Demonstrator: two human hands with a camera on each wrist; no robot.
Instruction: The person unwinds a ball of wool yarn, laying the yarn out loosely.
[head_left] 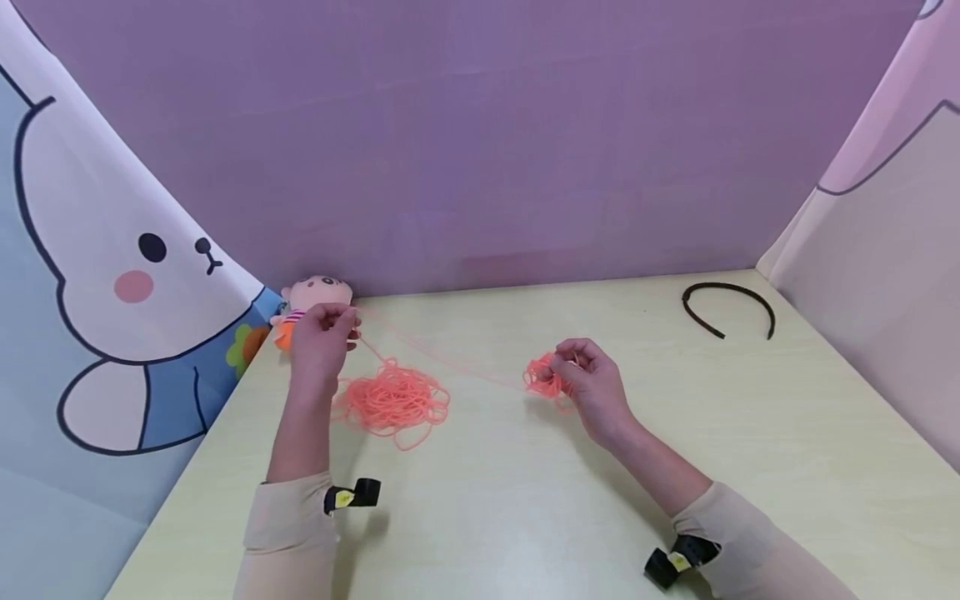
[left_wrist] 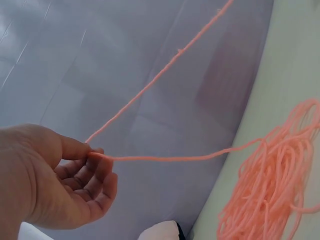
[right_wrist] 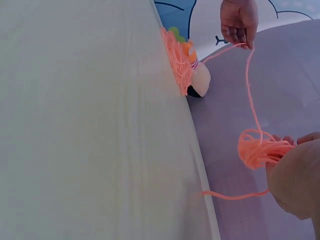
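Note:
Between thumb and fingertips my left hand (head_left: 322,337) pinches a strand of coral-pink yarn (left_wrist: 150,158), raised above the table. From that pinch one length runs down to a loose yarn pile (head_left: 393,398) on the table, just right of my left forearm. The other length (right_wrist: 249,90) stretches across to my right hand (head_left: 592,383). A small looped bundle of the same yarn (right_wrist: 257,150) is gripped in my right hand, held over the middle of the table. A loose tail of yarn (right_wrist: 235,196) hangs from this bundle.
A small plush doll (head_left: 318,293) sits at the back left, behind my left hand. A thin dark headband-like hoop (head_left: 727,287) lies at the back right. Purple cloth (head_left: 510,150) walls off the table's back edge, and printed cloths stand at both sides.

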